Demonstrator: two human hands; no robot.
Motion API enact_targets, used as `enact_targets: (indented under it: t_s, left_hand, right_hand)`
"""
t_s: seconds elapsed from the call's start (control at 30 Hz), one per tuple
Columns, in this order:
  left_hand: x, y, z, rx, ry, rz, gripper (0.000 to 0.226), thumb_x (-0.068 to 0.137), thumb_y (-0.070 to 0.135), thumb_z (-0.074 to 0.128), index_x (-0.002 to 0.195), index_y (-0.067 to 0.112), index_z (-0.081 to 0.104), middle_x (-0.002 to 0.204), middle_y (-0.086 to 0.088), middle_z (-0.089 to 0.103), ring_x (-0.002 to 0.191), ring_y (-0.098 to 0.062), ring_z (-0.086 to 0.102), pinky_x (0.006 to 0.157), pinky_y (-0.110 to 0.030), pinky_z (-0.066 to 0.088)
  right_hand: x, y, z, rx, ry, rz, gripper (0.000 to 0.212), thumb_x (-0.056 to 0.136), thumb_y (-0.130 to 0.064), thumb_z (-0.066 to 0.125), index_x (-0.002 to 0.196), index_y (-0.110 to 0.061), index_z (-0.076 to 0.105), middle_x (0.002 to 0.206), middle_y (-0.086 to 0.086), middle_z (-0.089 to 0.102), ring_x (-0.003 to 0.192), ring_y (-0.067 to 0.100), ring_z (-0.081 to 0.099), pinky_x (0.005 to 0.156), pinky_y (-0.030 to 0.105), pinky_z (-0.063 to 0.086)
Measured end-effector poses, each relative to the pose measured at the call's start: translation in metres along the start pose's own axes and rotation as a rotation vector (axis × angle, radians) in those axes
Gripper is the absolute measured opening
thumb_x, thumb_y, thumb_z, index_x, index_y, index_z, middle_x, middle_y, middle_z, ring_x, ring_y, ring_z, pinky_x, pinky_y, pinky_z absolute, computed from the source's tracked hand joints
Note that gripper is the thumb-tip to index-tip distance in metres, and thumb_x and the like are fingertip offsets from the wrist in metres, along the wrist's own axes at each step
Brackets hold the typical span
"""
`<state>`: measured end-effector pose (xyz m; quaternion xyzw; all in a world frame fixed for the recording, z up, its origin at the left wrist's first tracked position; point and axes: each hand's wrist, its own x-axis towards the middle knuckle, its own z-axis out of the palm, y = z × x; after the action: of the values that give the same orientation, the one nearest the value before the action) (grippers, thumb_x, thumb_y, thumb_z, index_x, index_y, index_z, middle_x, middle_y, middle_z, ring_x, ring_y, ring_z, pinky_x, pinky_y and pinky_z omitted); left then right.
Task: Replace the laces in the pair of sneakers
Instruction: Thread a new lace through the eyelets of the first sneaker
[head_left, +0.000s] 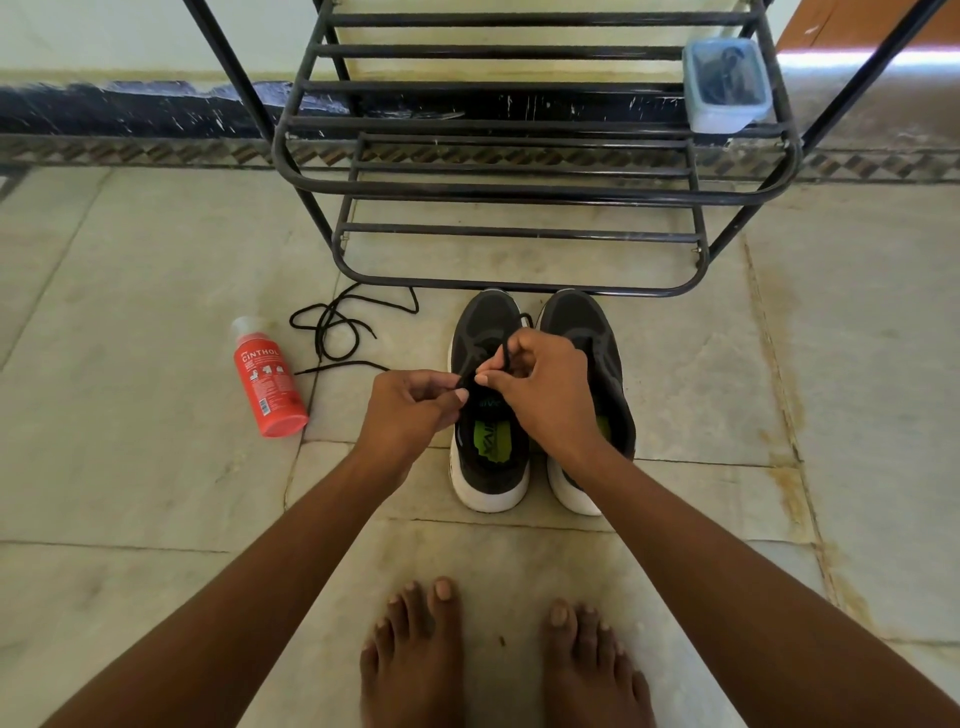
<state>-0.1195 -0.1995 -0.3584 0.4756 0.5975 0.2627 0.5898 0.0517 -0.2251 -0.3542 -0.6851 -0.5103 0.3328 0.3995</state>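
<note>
floor: pale stone tiles, black metal shoe rack against the wall just behind the shoes
fingers: left hand pinches the black lace end at thumb and forefinger; right hand curls round the same lace higher up, fingertips nearly meeting the left's
shoe in work: left sneaker, hands over its tongue; which eyelet, can't tell
other shoe: right sneaker touching beside it, lacing hidden by the right hand
loose lace: tangled on the floor, left of the shoes
nearby: red spray bottle lying flat; lidded plastic box on the rack
risk: lace tip slips from the pinch or skips an eyelet, since the hands block the view; uneven ends if pulled one-sided
</note>
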Motion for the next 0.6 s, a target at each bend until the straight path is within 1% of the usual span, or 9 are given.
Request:
enact_targets:
  t_s: [0.13,0.33,0.4,0.47,0.53,0.6]
  left_hand:
    - [0.0001,0.0005,0.0002,0.0,0.006,-0.009,0.015,0.094,0.006,0.072,0.108,0.008,0.078,0.094,-0.009,0.08,0.094,-0.021,0.077,0.091,-0.038,0.062]
    - [-0.0015,0.0012,-0.0003,-0.002,0.002,-0.005,0.014,0.094,0.007,0.072,0.107,0.01,0.078,0.095,-0.009,0.08,0.094,-0.02,0.077,0.088,-0.034,0.062]
    - [-0.0013,0.0008,0.0004,0.003,0.008,0.005,0.013,0.094,0.007,0.072,0.106,0.01,0.077,0.094,-0.01,0.079,0.093,-0.021,0.077,0.084,-0.031,0.063]
    - [-0.0013,0.0003,0.0012,0.008,0.017,0.016,0.013,0.093,0.006,0.073,0.105,0.01,0.077,0.093,-0.01,0.079,0.091,-0.021,0.077,0.081,-0.029,0.063]
    - [-0.0012,-0.0004,0.0021,0.02,0.023,0.023,0.014,0.093,0.006,0.073,0.105,0.011,0.076,0.093,-0.01,0.078,0.09,-0.02,0.077,0.081,-0.029,0.063]
    - [-0.0004,-0.0007,0.0023,0.024,0.032,0.017,0.013,0.093,0.006,0.073,0.104,0.012,0.077,0.092,-0.01,0.078,0.089,-0.02,0.077,0.082,-0.031,0.063]
  right_hand:
    - [-0.0013,-0.0003,0.0048,-0.01,0.031,0.003,0.014,0.083,-0.017,0.083,0.083,-0.019,0.07,0.081,-0.011,0.074,0.077,-0.001,0.071,0.077,0.02,0.059]
    - [0.0003,0.0003,0.009,-0.087,0.009,-0.037,0.012,0.084,-0.017,0.08,0.082,-0.017,0.067,0.08,-0.008,0.073,0.069,0.004,0.069,0.072,0.03,0.062]
    - [0.0021,-0.0016,0.0092,-0.13,0.004,-0.07,0.012,0.084,-0.016,0.077,0.082,-0.017,0.066,0.079,-0.007,0.072,0.068,0.003,0.067,0.07,0.027,0.06]
    - [0.0031,-0.004,0.0091,-0.16,-0.018,-0.092,0.01,0.085,-0.014,0.076,0.082,-0.016,0.066,0.078,-0.008,0.071,0.066,0.001,0.065,0.068,0.018,0.057]
    - [0.0034,-0.0058,0.0088,-0.185,-0.038,-0.102,0.01,0.085,-0.012,0.075,0.082,-0.014,0.066,0.074,-0.008,0.067,0.063,-0.001,0.061,0.063,0.01,0.05]
    - [0.0043,-0.0054,0.0084,-0.199,-0.046,-0.1,0.012,0.086,-0.013,0.074,0.08,-0.014,0.064,0.07,-0.006,0.065,0.061,0.003,0.059,0.058,0.011,0.047]
